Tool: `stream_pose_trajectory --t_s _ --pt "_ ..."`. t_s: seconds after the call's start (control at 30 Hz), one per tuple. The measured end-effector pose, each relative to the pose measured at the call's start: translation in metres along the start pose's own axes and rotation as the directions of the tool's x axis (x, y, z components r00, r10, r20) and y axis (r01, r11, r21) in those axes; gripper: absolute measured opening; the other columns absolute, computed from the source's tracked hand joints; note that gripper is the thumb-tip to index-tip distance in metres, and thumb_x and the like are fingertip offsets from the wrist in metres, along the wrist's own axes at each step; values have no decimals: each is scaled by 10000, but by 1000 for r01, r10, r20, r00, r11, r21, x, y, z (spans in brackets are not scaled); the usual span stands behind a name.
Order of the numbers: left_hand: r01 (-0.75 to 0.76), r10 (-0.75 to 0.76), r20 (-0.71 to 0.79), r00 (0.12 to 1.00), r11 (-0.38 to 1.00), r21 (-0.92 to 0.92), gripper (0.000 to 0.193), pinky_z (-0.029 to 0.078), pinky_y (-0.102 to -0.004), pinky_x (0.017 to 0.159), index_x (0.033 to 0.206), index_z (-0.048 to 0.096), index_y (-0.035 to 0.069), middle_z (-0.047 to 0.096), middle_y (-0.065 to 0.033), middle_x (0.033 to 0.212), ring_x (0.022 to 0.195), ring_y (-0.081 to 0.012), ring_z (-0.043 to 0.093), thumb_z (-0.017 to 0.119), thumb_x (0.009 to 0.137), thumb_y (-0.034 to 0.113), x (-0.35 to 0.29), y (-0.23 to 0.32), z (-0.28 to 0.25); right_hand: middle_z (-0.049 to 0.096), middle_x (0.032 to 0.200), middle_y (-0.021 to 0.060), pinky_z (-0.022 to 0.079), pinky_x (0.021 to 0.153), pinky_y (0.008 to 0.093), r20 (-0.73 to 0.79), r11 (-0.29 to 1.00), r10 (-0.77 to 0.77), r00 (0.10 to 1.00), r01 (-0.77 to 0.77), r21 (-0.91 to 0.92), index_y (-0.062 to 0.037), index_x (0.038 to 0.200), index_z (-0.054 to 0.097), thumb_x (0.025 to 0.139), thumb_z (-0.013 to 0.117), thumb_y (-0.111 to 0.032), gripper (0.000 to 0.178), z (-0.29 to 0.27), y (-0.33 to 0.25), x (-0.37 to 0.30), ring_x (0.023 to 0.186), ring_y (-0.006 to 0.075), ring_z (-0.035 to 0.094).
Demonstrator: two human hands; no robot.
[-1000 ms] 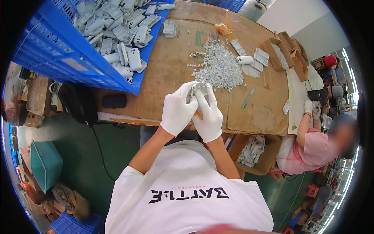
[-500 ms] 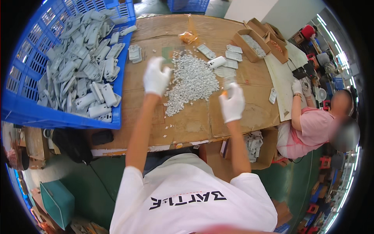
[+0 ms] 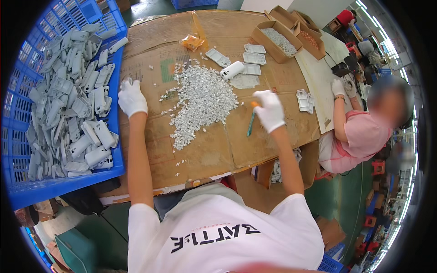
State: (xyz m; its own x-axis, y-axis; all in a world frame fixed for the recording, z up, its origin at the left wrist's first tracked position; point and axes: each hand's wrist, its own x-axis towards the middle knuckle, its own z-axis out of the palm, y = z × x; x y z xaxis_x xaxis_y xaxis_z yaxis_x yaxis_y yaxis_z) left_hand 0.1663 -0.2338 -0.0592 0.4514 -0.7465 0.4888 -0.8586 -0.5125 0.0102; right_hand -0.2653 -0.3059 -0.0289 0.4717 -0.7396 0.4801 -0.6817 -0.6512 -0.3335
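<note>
At the table's left edge, beside the blue crate, my left hand (image 3: pixel 132 98) in a white glove has its fingers closed on a grey plastic casing, mostly hidden under them. My right hand (image 3: pixel 269 110), also gloved, grips a slim tool (image 3: pixel 251 123) with a teal end pointing down toward me and an orange part by the fingers. Between the hands spreads a pile of small shiny pieces (image 3: pixel 200 100). Several pale casings (image 3: pixel 254 58) lie beyond it, with a white rounded casing (image 3: pixel 232 70) at its far right. Two casings (image 3: pixel 305 101) overlap to the right of my right hand.
The blue crate (image 3: pixel 119 150) at left is heaped with grey casings. An orange packet (image 3: pixel 192 42) lies at the far side. Cardboard boxes (image 3: pixel 276 38) of small parts stand at the far right. Another person (image 3: pixel 359 127) in pink works at right. A carton (image 3: pixel 309 166) sits below the table's near edge.
My left hand has moved left from beside the pile to the casings near the crate. A second casing now lies at the right. The whole view has shifted.
</note>
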Motion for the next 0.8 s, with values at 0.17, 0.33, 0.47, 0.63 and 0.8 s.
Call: stream_pose_trajectory --t_s 0.17,0.33,0.47,0.63,0.8 --pt "-96 99 46 994 993 -69 73 547 -420 723 882 686 117 616 -88 1013 858 -307 629 634 846 80 -80 3 -55 643 916 61 517 803 404 236 1000 -29 971 31 -2 -134 926 668 729 729 -9 242 18 -4 10 901 289 616" --pt "-118 115 -26 993 963 -242 130 528 -417 828 895 709 104 641 -84 1082 965 -317 622 683 800 19 -116 -12 -85 652 875 68 533 773 404 393 992 -109 913 74 103 -120 817 689 752 718 -21 121 27 13 30 868 295 642" --pt "12 -14 1 1000 804 -595 208 509 -404 878 974 660 73 598 -118 1154 1070 -326 584 671 800 -41 -116 -16 -93 659 905 92 555 766 418 496 940 -209 843 312 -135 -95 808 685 776 698 -81 37 30 9 36 892 304 658" --pt "36 -46 8 999 624 -780 312 466 -383 972 1156 571 71 563 -144 1171 1131 -302 554 669 865 19 -129 -23 -98 657 932 125 561 786 436 492 928 -140 859 287 -238 -97 889 668 797 687 -149 108 35 -8 32 912 322 665" --pt "221 -137 183 973 357 -908 378 421 -337 1053 1216 563 35 579 -96 1228 1163 -211 562 593 863 -98 -143 -13 -92 663 943 135 552 792 452 418 975 53 907 44 -220 -68 944 650 806 696 -174 180 27 -20 29 904 338 667"
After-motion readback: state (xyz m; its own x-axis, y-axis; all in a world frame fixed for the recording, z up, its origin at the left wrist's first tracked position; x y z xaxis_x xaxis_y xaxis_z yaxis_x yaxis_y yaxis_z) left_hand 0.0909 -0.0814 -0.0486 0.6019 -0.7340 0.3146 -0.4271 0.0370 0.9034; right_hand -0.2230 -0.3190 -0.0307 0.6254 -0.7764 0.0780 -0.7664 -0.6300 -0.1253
